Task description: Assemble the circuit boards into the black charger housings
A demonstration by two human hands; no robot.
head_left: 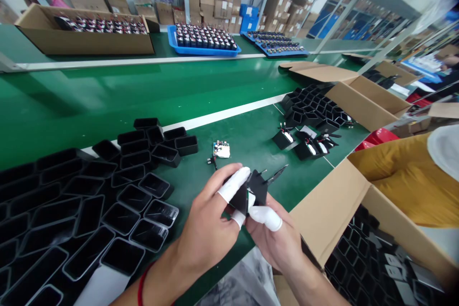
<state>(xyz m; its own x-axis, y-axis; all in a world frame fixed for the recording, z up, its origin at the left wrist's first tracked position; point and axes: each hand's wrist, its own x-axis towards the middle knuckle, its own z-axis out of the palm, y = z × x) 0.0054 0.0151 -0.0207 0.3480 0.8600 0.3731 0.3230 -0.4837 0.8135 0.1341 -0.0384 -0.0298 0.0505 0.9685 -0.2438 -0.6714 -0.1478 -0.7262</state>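
Observation:
My left hand [208,222] is closed round one side of a small black plastic case [257,186], gripping it between fingers and thumb. My right hand [279,241] holds the other side, its thumb pressed against a white part showing in the case's opening. White finger cots cover some fingertips of both hands. A dark, thin piece sticks out at the upper right of the case; I cannot make out its kind. Just beyond my hands, a small circuit board [221,149] with a white part and a short black lead lies on the green bench [247,129].
Many empty black cases [122,217] crowd the left. Several cases with boards and wires [304,149] stand ahead right, before more packed cases [313,105]. An open carton [332,215] is at my right. Filled blue trays [206,50] line the back. A person [390,172] is close on the right.

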